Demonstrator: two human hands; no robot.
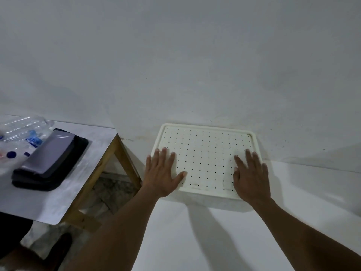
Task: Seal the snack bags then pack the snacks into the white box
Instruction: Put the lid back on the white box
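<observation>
Both hands lay flat on the perforated white lid (207, 153) of the white box (210, 194), which sat on a white surface (224, 231) pushed up against the pale wall (175, 55). The left hand (160, 173) covered the lid's corner at 7 o'clock, fingers spread wide and thumb pointing toward 3 o'clock, gripping nothing. The right hand (251, 177) pressed on the corner at 5 o'clock, fingers also splayed and flat, holding nothing. The 2 forearms reached in from the bottom edge of the view and threw soft shadows on the white surface.

The lid was dotted with rows of small dark holes and had a raised rim all round. It hid whatever was in the box, so I could not tell whether any snacks were inside, and no snack bags showed anywhere.

Off at 9 o'clock from the box stood a low side table (58, 192) with a grey top and wooden legs, well apart from the hands. On it rested a dark, grey-topped device (50, 159), lying slantwise. Beyond that, at the table's far left, lay a heap of clear plastic bottles (25, 132) with blue labels, and a loose blue cap (11, 154) just beside them.
</observation>
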